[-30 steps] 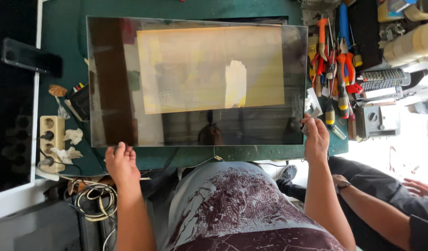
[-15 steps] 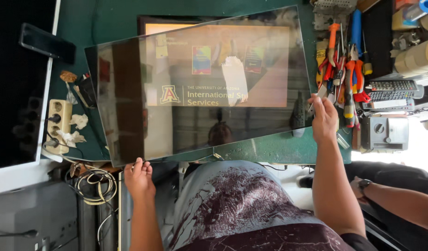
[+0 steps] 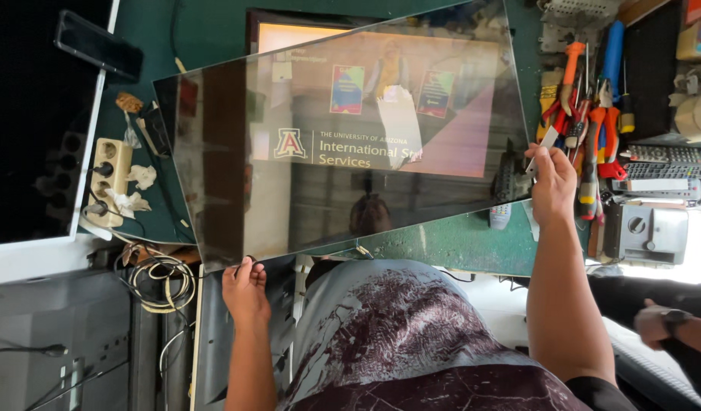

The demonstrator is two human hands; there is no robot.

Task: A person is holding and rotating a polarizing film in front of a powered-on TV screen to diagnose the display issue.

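One dark glass panel [image 3: 343, 144] tilted, left hand [image 3: 244, 288] and right hand [image 3: 550, 183] each gripping an edge

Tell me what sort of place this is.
Probably an electronics repair workshop: a green workbench, a heap of screwdrivers and pliers, remote controls, and a lit screen under the dark panel both hands lift.

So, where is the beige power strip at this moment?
In the head view, the beige power strip lies on the left part of the green workbench, between the dark screen at the far left and the tinted sheet's left edge.
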